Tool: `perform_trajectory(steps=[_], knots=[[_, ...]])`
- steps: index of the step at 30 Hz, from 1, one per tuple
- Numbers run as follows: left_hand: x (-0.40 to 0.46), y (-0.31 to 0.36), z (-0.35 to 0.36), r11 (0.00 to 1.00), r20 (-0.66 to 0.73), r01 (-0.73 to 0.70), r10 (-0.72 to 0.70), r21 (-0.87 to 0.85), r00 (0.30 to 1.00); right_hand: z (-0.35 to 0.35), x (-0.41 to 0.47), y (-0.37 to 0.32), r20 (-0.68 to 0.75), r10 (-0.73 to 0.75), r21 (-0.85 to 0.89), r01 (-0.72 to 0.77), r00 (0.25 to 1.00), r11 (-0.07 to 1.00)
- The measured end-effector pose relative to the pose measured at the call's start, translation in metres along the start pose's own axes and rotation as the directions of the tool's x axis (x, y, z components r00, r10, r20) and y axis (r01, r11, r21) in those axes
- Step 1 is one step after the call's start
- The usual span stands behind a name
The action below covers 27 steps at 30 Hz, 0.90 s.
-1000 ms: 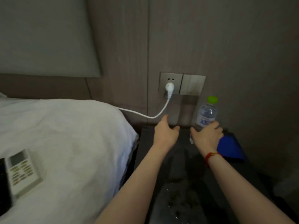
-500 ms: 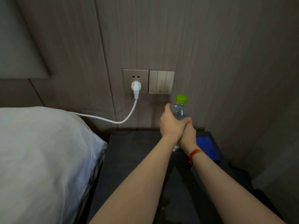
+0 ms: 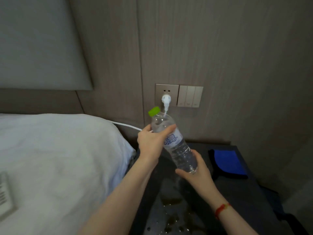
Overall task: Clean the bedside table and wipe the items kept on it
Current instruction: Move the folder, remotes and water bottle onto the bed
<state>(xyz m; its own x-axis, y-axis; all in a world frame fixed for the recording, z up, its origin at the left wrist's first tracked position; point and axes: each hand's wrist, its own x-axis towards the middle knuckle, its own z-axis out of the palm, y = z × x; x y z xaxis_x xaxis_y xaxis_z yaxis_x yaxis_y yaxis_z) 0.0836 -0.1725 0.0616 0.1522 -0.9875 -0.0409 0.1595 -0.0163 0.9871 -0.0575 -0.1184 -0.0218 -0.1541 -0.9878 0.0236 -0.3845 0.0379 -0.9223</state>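
A clear plastic water bottle [image 3: 176, 145] with a green cap is tilted to the left in the air above the dark bedside table [image 3: 240, 192]. My left hand [image 3: 152, 143] grips its upper part below the neck. My right hand [image 3: 196, 168], with a red band on the wrist, holds its base from underneath. A blue cloth [image 3: 228, 161] lies flat on the table's far right part, apart from both hands. Wet spots and drops show on the near part of the table top.
A white bed [image 3: 59, 158] fills the left, with a remote control [image 3: 5, 195] on it at the left edge. On the wall behind are a socket with a white plug [image 3: 166, 99], its cable running left, and a switch panel [image 3: 190, 96].
The bottle stood upright on the table at first. Both hands closed on it, lifted it, and tipped it to the left. The view has shifted left and nearer.
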Motion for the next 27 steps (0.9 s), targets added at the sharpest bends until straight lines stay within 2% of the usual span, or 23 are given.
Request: perform_trajectory(steps=[3, 5, 11, 16, 21, 24, 26, 27], knots=[[-0.002, 0.023, -0.04, 0.991, -0.056, 0.082, -0.089, -0.109, 0.994, 0.018, -0.012, -0.02, 0.025, -0.063, 0.095, 0.061, 0.998, 0.994], [-0.002, 0.038, -0.068, 0.981, -0.123, 0.135, -0.152, -0.143, 0.981, 0.035, -0.017, -0.038, 0.019, -0.125, 0.083, 0.123, 0.992, 0.989], [0.001, 0.073, -0.165, 0.972, -0.317, 0.196, -0.227, -0.128, 0.921, 0.099, -0.027, -0.105, 0.06, -0.336, 0.052, 0.333, 0.94, 0.941], [-0.001, 0.095, -0.232, 0.97, -0.369, 0.226, -0.243, -0.088, 0.897, 0.153, -0.037, -0.149, 0.111, -0.388, 0.008, 0.39, 0.915, 0.921], [-0.001, 0.11, -0.282, 0.961, -0.399, 0.255, -0.193, 0.107, 0.897, 0.201, -0.046, -0.182, 0.154, -0.338, -0.041, 0.347, 0.929, 0.937], [0.005, 0.114, -0.296, 0.932, -0.504, 0.249, -0.087, 0.264, 0.859, 0.228, -0.05, -0.194, 0.178, -0.331, -0.097, 0.351, 0.927, 0.931], [0.008, 0.113, -0.295, 0.798, -0.581, 0.316, 0.052, 0.513, 0.812, 0.244, -0.054, -0.197, 0.218, -0.311, -0.178, 0.351, 0.925, 0.919], [0.008, 0.11, -0.294, 0.712, -0.57, 0.328, 0.123, 0.621, 0.813, 0.251, -0.056, -0.197, 0.249, -0.292, -0.222, 0.348, 0.923, 0.911]])
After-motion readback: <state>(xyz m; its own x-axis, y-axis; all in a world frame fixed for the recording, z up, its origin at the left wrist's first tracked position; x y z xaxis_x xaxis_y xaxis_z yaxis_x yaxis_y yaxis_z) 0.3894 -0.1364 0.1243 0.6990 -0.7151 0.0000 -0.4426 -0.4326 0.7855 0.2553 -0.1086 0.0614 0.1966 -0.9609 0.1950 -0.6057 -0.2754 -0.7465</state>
